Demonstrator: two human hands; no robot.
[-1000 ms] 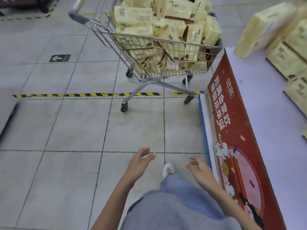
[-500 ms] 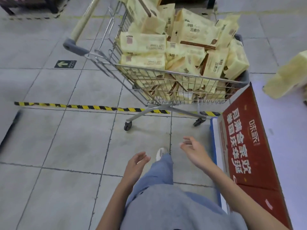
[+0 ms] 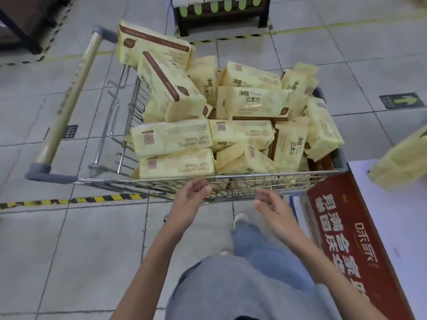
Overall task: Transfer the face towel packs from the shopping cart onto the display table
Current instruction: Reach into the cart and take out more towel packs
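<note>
Pale yellow plastic-wrapped face towel packs (image 3: 172,137) heaped in the silver wire shopping cart (image 3: 300,173), piled above the rim and lying every which way. Soft rectangular bricks in glossy film, crimped and a bit wrinkly at the ends. Dark brown stripe along one edge on several, plus a little brown leaf mark. "Face washing Soft Towel" printed on the two nearest, upside down from here, with a small pinkish code square near one end. Brown Chinese lettering on others. Two at the handle end tilted up against the pile.

Cart itself: thin shiny metal mesh, tan round push handle (image 3: 69,102) off to the left with grey plastic end caps (image 3: 38,170).

Left grip (image 3: 189,202) open, fingers loosely curved, nothing in it, right up at the cart's near rim; can't tell if touching the wire. Right grip (image 3: 275,211) likewise open and empty, palm turned inward, just short of the same rim. Both a bit blurry.

Smooth white tabletop (image 3: 392,215) at the right, just beside the cart's front corner, with a red printed banner panel (image 3: 346,239) down its side, white Chinese characters on it. One more yellow pack (image 3: 402,162) on that tabletop near the picture's right edge, blurred.

Underneath: matte grey square floor tiles (image 3: 69,250) with dark grout lines, and yellow-and-black striped tape (image 3: 69,200) running under the cart. Blue jeans (image 3: 254,250) and a white shoe (image 3: 240,219) down below.
</note>
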